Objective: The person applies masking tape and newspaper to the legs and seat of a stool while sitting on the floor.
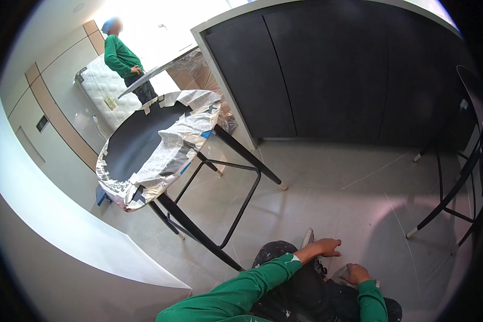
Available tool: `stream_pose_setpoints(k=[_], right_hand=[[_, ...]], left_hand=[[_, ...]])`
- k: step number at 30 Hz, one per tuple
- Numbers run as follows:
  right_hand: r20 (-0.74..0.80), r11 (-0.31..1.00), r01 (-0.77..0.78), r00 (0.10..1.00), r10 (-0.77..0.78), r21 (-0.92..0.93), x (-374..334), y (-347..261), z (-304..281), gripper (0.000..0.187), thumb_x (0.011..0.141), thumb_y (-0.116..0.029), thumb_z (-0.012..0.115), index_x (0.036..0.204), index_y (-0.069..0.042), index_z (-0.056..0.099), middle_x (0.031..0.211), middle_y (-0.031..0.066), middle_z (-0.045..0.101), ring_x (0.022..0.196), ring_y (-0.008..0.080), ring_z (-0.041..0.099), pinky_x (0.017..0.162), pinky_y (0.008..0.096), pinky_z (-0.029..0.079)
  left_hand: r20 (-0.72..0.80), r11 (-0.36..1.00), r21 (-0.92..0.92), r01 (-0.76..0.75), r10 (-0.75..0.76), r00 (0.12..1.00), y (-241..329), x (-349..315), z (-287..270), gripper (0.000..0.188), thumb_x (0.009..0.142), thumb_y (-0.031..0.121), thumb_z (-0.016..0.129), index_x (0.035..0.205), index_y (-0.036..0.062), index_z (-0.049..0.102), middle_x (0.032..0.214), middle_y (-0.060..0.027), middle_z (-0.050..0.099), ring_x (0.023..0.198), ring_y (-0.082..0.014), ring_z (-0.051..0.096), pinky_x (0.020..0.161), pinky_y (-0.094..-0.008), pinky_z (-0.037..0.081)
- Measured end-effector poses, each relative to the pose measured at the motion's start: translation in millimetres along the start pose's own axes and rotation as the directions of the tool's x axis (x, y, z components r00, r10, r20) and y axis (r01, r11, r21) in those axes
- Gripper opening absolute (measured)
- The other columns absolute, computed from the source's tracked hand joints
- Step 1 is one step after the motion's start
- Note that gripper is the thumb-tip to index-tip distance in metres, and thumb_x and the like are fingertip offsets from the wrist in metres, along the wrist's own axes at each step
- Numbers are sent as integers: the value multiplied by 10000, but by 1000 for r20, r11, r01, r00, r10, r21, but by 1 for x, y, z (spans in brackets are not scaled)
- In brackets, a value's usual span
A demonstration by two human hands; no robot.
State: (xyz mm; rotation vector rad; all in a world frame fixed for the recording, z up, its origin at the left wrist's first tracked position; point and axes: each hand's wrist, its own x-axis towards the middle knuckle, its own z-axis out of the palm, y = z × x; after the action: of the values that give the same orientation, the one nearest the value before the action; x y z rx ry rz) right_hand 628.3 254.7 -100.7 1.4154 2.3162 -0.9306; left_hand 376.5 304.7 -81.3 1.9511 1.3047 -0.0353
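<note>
My left hand (327, 247) reaches out over my dark, paint-flecked trousers, its fingers apart and slightly bent, with nothing seen in it. Close by, my right hand (356, 273) hangs low over my lap. Its fingers are loosely bent and apart, and no held thing shows. Neither hand touches the black bar stool (240, 147) at front left. Newspaper (180, 137) and pieces of tape cover the rim of its shell, leaving a dark grey inner surface (136, 140) bare. The stool has black legs with pale tips.
A dark-panelled counter (327, 70) with a pale edge stands ahead. Another black stool (451, 206) is at the right. A low white wall (80, 231) borders the left. Behind, a person in green (119, 56) stands by a white mattress (99, 86) and plastic-wrapped goods (201, 75).
</note>
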Motion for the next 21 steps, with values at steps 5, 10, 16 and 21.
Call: stream_pose_setpoints(k=[5, 10, 16, 21], right_hand=[[3, 1000, -1, 1000, 1, -4, 1, -4, 1, 735, 835, -575, 703, 1323, -34, 608, 1244, 217, 662, 1178, 381, 623, 1003, 478, 499], [8, 1000, -7, 1000, 7, 4, 2, -1, 0, 737, 834, -572, 705, 1325, -32, 605, 1248, 222, 659, 1182, 384, 619, 1006, 476, 496], [19, 1000, 18, 1000, -18, -2, -5, 5, 7, 720, 831, -559, 709, 1320, -40, 611, 1252, 218, 659, 1173, 388, 620, 998, 478, 497], [1, 1000, 16, 1000, -16, 5, 2, 7, 11, 692, 826, -552, 716, 1301, -56, 630, 1266, 208, 654, 1169, 386, 621, 992, 480, 497]], left_hand=[[-10, 1000, 7, -1, 1, 1000, -6, -1, 2, 588, 913, 456, 683, 1254, -1, 541, 1154, -273, 670, 1101, -453, 632, 915, -519, 506], [-1, 1000, 0, 1, -1, 1000, -1, 1, -1, 594, 909, 463, 682, 1257, 2, 543, 1154, -274, 670, 1098, -452, 633, 921, -521, 505], [-29, 1000, 22, -15, 16, 999, -7, 8, 7, 608, 914, 463, 676, 1290, 6, 536, 1160, -268, 670, 1110, -450, 628, 930, -520, 502], [0, 1000, 15, -17, 17, 1000, -5, 0, 10, 619, 926, 471, 660, 1321, 14, 523, 1163, -264, 667, 1120, -446, 622, 943, -514, 497]])
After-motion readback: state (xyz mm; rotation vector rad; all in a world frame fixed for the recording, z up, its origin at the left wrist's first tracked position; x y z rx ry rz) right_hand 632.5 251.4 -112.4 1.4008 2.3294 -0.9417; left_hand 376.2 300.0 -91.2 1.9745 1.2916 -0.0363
